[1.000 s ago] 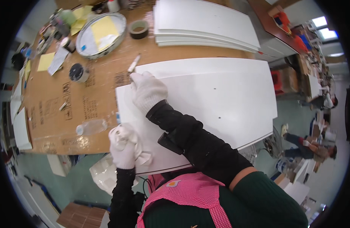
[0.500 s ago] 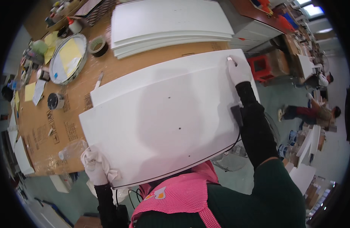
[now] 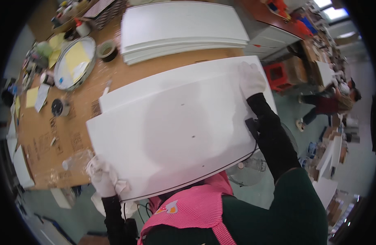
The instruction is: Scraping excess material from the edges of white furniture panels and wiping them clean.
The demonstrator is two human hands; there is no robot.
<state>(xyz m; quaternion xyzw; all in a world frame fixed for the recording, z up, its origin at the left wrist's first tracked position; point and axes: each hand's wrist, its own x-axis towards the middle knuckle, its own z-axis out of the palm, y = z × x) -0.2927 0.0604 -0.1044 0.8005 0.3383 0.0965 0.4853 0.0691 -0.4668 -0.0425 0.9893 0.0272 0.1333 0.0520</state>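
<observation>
A large white panel (image 3: 167, 134) with several small dark holes lies before me, over another white panel (image 3: 139, 87) whose far strip shows. At its near left corner, my left hand (image 3: 102, 179), in a white glove, is closed round a crumpled white cloth (image 3: 97, 165). My right hand (image 3: 252, 79), also in a white glove, rests on the far right part of the panels with its fingers stretched forward. A small black box with a cord (image 3: 251, 128) lies against my right forearm.
Beyond stands a stack of white panels (image 3: 179, 24). On the brown-covered table to the left are a round lid (image 3: 92, 47), a tape roll (image 3: 107, 51), a jar (image 3: 60, 107) and a clear plastic bottle (image 3: 77, 160). A red stool (image 3: 276, 76) and another person (image 3: 333, 102) are at right.
My right hand has shifted slightly left and turned flatter on the panel. My left hand stays on the cloth. The person at right has changed position.
</observation>
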